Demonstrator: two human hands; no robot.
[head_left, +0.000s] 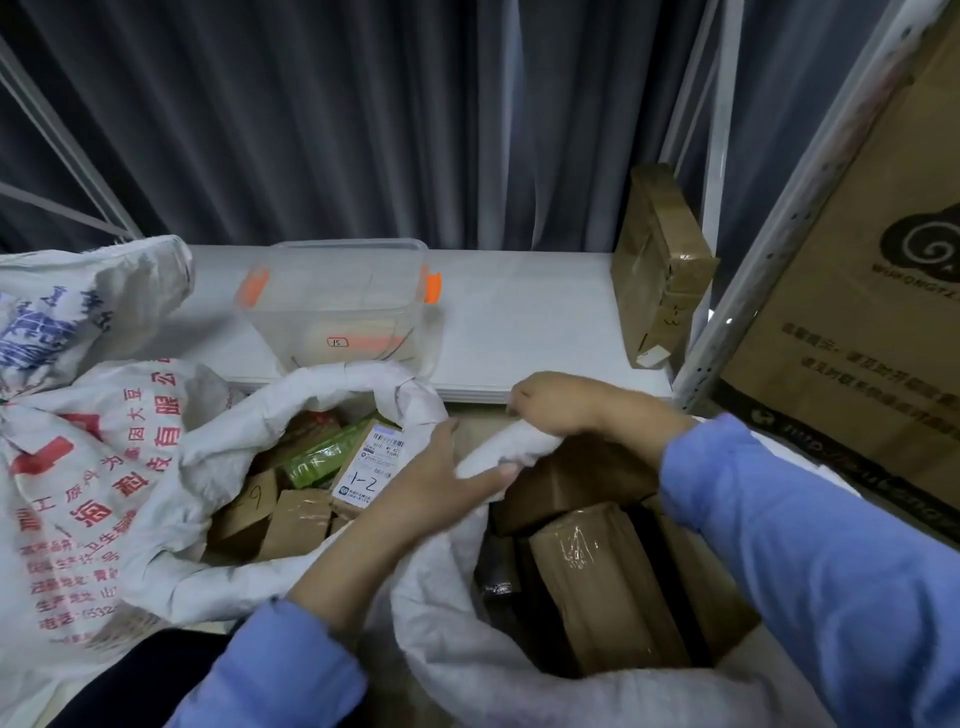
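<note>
Two white woven sacks stand open below me, both full of taped brown parcels. My left hand (441, 480) and my right hand (558, 402) both grip the rolled far rim (511, 449) of the right sack (467, 670). Long cardboard parcels (602, 577) stand inside it. The left sack (171, 499) holds small boxes, a green packet (322, 452) and a parcel with a white shipping label (371, 460) marked "1-2".
A white shelf (530, 322) runs behind the sacks, carrying a clear plastic bin with orange latches (337, 306) and a taped parcel (660, 265) leaning on the metal upright. A large printed carton (857, 312) stands at right. Grey curtains hang behind.
</note>
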